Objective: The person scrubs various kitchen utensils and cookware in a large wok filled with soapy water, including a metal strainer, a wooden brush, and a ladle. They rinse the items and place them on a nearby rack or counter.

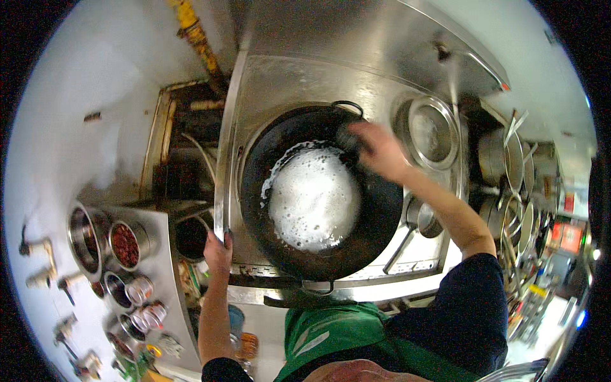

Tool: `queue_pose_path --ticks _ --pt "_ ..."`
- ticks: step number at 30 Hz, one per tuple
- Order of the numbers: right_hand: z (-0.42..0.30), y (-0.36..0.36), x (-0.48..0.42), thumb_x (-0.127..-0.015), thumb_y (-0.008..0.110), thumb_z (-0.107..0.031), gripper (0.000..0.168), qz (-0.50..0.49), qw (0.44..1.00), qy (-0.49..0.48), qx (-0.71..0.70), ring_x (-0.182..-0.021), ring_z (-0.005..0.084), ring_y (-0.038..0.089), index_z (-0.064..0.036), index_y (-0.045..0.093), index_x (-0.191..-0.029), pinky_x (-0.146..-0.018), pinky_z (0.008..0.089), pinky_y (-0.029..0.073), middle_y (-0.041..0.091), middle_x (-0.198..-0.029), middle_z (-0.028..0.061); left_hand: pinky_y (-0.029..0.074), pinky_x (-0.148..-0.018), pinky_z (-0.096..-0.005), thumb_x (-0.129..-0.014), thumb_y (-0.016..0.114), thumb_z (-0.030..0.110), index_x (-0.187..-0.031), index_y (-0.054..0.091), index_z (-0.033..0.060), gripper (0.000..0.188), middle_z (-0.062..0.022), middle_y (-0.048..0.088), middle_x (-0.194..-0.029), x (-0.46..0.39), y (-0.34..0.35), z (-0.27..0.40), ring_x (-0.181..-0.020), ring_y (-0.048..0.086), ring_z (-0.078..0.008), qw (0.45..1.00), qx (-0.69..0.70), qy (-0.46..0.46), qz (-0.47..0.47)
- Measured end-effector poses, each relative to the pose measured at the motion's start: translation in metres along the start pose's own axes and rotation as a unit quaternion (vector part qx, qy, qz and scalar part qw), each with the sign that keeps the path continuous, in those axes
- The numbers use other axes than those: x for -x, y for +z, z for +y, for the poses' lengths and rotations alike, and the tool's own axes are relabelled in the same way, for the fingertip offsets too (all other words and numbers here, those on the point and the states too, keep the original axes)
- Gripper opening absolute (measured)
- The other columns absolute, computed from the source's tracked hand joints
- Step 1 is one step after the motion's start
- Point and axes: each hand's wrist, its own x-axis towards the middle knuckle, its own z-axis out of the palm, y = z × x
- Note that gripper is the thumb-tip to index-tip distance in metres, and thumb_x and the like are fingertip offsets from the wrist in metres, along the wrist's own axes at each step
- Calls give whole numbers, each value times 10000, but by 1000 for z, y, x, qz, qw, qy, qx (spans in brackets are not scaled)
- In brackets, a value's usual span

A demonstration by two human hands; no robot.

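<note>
A large black wok [377, 215] with two loop handles sits on the stainless steel range [305, 76] before me. White foamy liquid [312, 198] fills its bottom. At the wok's upper right inner wall, my right hand [382, 148] grips a dark scrubbing pad [351, 136]; both are blurred, so the pad's exact kind is unclear. My left hand [218, 250] is closed around the raised steel edge [223, 191] on the range's left side, apart from the wok.
A round steel basin [432, 133] and a long-handled ladle [401, 248] lie right of the wok. A swing faucet [444, 52] is above. To the left, a steel counter [162, 267] bears several metal containers, one with dark red food [125, 244]. Pots and strainers [513, 162] stand far right.
</note>
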Motion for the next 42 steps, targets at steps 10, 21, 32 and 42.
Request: queue_pose_path --ticks 10,21,32,42 --pt "-40 173 98 -893 651 -147 457 -159 970 -60 -173 -1293 381 463 -54 487 -1309 -1083 486 393 474 -1389 191 525 -625 -499 -900 661 323 -1057 480 0 402 -216 626 -900 2 -5 15 -773 637 -424 998 5 48 34" --pt "149 -119 -135 -781 765 -127 397 544 824 36 153 -1151 389 434 -57 530 -1094 -964 477 401 493 -1141 190 513 -704 -532 -908 650 349 -1075 470 -6 432 -250 623 -964 3 2 7 -856 617 -475 1000 20 17 17" --pt "314 62 -80 -901 640 -186 560 146 917 335 163 -1271 415 420 -174 426 -1418 -1038 501 411 410 -1403 174 497 -626 -528 -902 667 318 -1091 490 9 403 -251 634 -919 -1 5 8 -815 625 -482 998 58 -6 3" --pt "254 102 -58 -941 599 -196 502 -17 994 28 105 -1306 354 435 -164 455 -1421 -1082 453 378 425 -1443 158 523 -621 -487 -904 678 267 -1184 472 -21 451 -239 635 -951 4 25 -26 -782 648 -429 997 -50 -35 -38"
